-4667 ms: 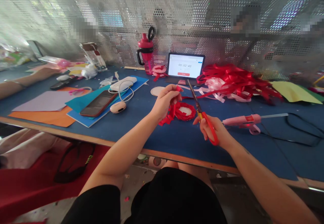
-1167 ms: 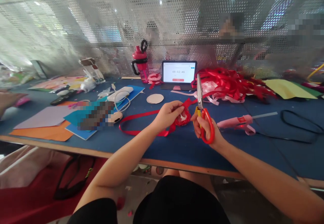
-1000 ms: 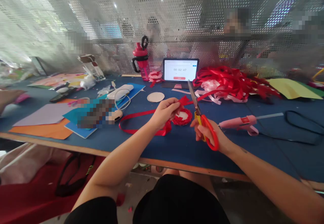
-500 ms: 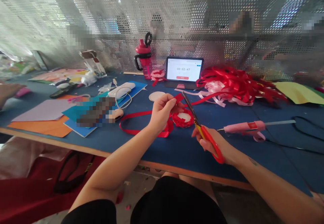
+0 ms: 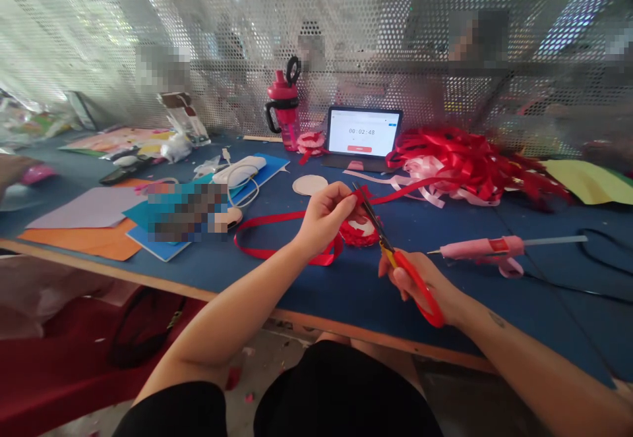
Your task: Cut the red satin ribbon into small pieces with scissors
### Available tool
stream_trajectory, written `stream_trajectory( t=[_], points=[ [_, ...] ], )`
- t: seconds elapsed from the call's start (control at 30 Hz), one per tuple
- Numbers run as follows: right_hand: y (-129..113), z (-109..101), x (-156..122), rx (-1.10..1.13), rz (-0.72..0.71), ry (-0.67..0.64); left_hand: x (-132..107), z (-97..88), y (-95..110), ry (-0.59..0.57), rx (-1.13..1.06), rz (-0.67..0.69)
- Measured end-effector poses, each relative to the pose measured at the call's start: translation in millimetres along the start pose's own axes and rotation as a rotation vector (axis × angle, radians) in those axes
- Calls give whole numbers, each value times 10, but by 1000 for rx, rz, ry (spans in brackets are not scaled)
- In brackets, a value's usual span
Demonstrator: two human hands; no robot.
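Observation:
Between the thumb and fingers of my left hand is pinched a piece of red ribbon. My right hand is closed round the red and yellow handles of a pair of scissors. Its dark blades reach up to the ribbon at my left fingertips. Just below the blades lies a round red rosette with a pale centre, partly hidden by my left hand. A loop of red ribbon lies on the table left of my left wrist.
A pink glue gun lies to the right, its black cord trailing off. Behind are a tablet with a running timer, a pink bottle, a heap of red ribbons and a white disc. Coloured sheets lie left.
The ribbon at my left fingertips has moved slightly right and now meets the scissor blades. My left hand covers more of the rosette. The view has shifted a little.

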State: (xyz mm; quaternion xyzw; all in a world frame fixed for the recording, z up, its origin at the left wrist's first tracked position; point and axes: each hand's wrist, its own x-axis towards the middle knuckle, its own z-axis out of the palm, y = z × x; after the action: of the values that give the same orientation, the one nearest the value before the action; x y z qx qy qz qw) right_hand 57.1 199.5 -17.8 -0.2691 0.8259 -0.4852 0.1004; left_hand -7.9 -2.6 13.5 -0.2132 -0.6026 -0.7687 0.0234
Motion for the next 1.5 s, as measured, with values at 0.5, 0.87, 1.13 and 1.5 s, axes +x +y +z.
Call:
stream_trajectory(
  t=[0.5,0.87,1.13,1.5],
  points=[
    [-45,12,-3,51,59,-14,21,-23,43,-37,0,-11],
    [-153,-2,13,62,145,-22,27,-20,54,-59,-22,-24],
    [-110,35,20,83,192,7,33,-48,23,-61,-16,-11],
    [-132,2,24,117,133,46,38,-21,35,29,67,18]
  ],
)
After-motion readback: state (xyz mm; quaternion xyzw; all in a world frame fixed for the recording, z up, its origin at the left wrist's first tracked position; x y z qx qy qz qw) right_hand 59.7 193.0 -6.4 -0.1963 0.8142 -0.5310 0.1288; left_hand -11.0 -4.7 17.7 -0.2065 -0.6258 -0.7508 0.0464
